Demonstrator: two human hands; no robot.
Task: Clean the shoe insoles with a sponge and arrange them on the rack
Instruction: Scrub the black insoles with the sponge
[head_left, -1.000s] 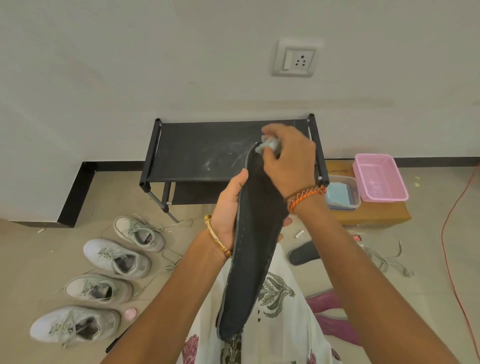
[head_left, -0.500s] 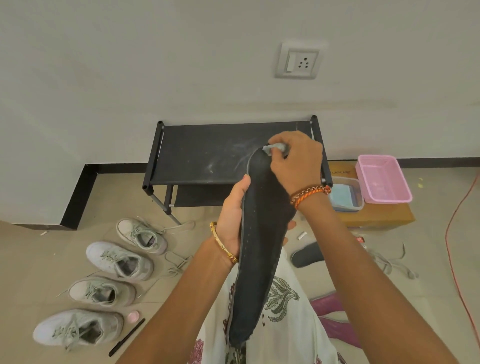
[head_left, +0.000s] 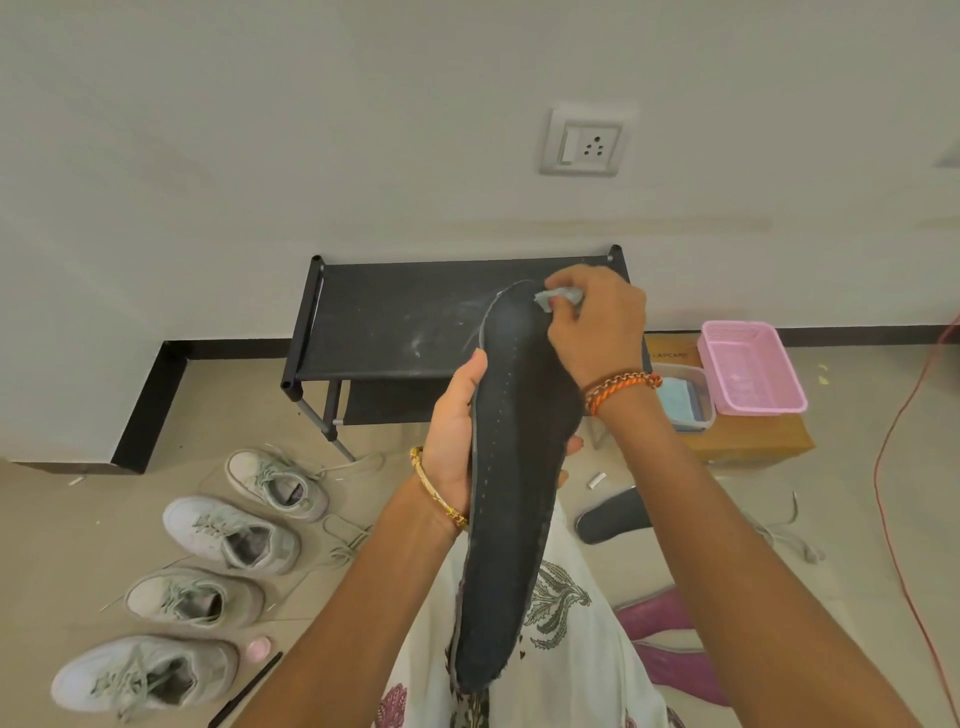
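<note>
Insole (head_left: 514, 488), dark, held upright at frame centre, toe end at 12 o'clock in front of rack (head_left: 395, 322). Gripped mid-length by left hand (head_left: 457, 441), thumb along left edge, fingers curled behind. Right hand (head_left: 597, 332) pinching grey sponge (head_left: 558, 297) against toe tip. Second insole (head_left: 613, 514) flat on floor at 3 o'clock. Four white sneakers (head_left: 234, 525) lined up at 8 o'clock. Pink basket (head_left: 753, 369) on box at 2 o'clock.

Bare forearms; gold bangle (head_left: 439, 493) on left wrist; orange braided bracelet (head_left: 621, 387) on right; white floral-print garment (head_left: 571, 639).
</note>
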